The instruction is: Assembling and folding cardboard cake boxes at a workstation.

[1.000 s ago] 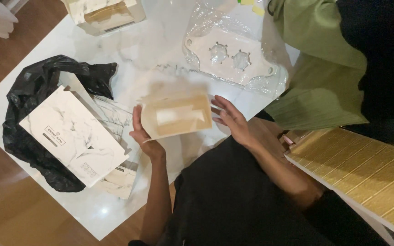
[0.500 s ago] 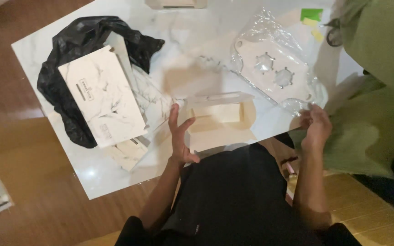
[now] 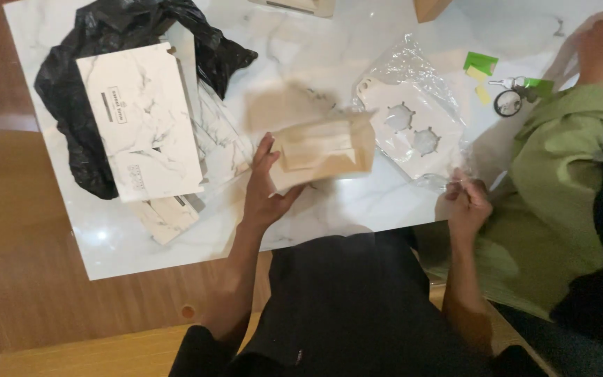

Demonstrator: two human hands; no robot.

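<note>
Tan box in the left hand

The left hand [image 3: 265, 188] grips a blurred tan cardboard box [image 3: 322, 150] over the middle of the marble desk [image 3: 357, 202]. The right hand [image 3: 465, 202] pinches clear plastic wrapping [image 3: 413, 105] at the near right edge

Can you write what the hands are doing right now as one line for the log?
left hand: holds tan cardboard box | right hand: pinches clear plastic wrap | surface: marble table

glossy marble-look table [image 3: 357, 202] – matt, blurred, probably cardboard box [image 3: 326, 150]; crinkly clear plastic wrap [image 3: 413, 77]; shiny black bag [image 3: 71, 119].
</note>
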